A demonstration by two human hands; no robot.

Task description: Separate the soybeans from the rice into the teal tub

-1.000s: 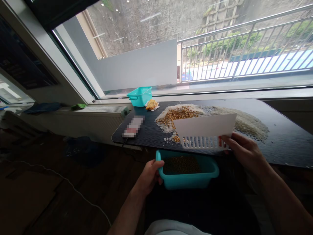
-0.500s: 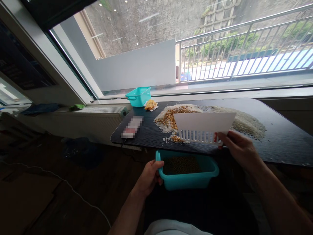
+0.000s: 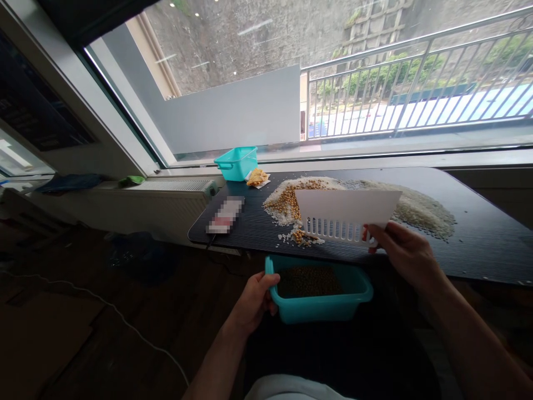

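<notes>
My left hand (image 3: 259,294) grips the left end of a teal plastic bin (image 3: 320,310), thumb over its rim. Brownish beans or grains (image 3: 312,280) cover the bin's floor; it sits below the table's front edge. In my right hand (image 3: 402,250) is a white slotted scoop (image 3: 350,210), held by its end above the table edge, slots toward me. Behind the scoop lies a pile of yellow soybeans mixed with white rice (image 3: 287,201), partly hidden by it. A larger heap of rice (image 3: 428,212) spreads to the right.
On the dark table (image 3: 478,222), a second teal bin (image 3: 239,164) stands at the back left beside a yellowish crumpled item (image 3: 257,178). A blurred-out flat object (image 3: 226,215) with a cable lies at the left edge. A window and radiator (image 3: 175,194) are behind.
The scoop and my right hand have shifted up very slightly. My left hand and the bin it grips stay in place.
</notes>
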